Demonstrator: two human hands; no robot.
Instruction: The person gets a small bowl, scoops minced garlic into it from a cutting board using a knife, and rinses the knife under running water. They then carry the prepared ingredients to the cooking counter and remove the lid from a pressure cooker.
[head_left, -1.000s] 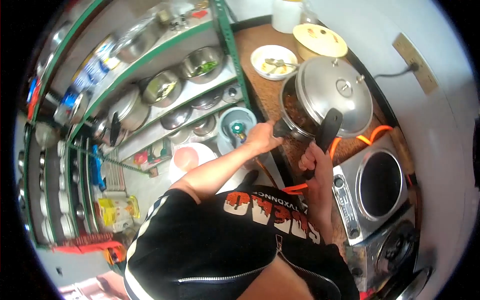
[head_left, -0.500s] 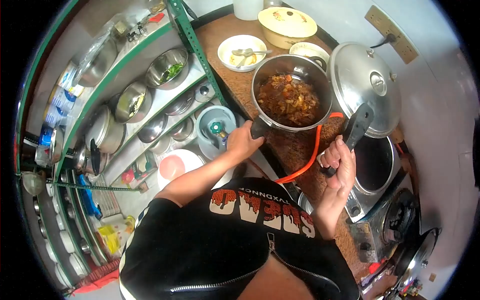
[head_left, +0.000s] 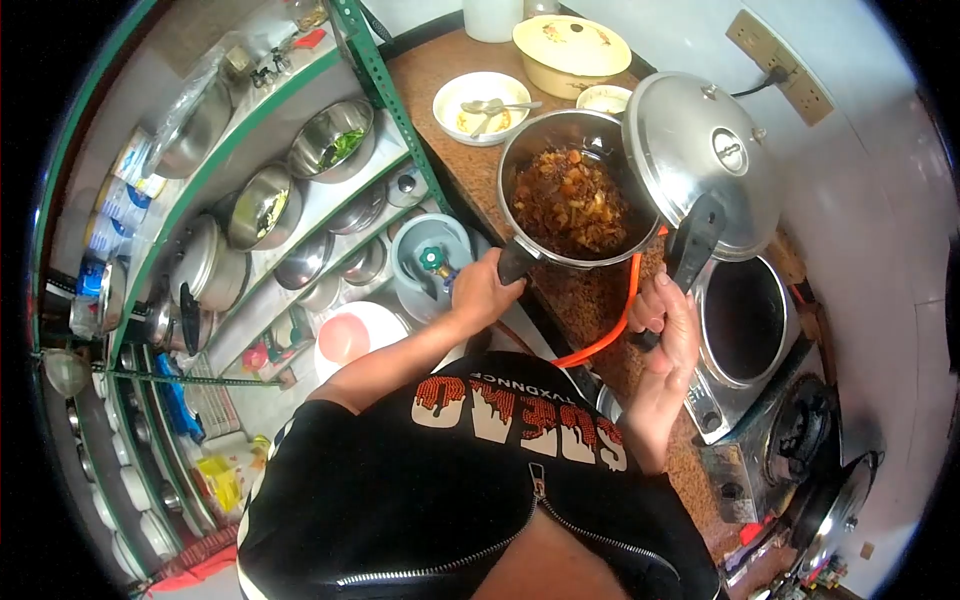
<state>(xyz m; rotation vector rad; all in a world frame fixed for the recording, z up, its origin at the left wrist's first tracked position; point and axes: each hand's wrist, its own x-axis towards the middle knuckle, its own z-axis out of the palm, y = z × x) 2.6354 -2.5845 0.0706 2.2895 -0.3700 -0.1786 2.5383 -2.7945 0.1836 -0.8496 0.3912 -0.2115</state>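
Note:
My left hand (head_left: 486, 291) is closed round the black handle of a metal pressure cooker pot (head_left: 508, 208). Inside the pot lies a brown cooked stew (head_left: 570, 200) with orange and yellowish pieces. In my right hand (head_left: 668, 318) is the black handle of the pressure cooker lid (head_left: 665, 140), its fingers wrapped round the grip. The silver lid is tilted and overlaps the right side of the pot's opening. Whether lid and rim touch I cannot tell.
Behind the pot are a white bowl (head_left: 452, 112) with spoons, a smaller bowl (head_left: 604, 98) and a yellow lidded pot (head_left: 570, 70). An orange hose (head_left: 632, 300) crosses the counter. A stove (head_left: 705, 410) holds a dark-filled pot (head_left: 742, 325). Shelves (head_left: 270, 185) with metal bowls stand left.
The lid has moved left with my right hand and now covers part of the pot's right side. My left hand stays on the pot handle.

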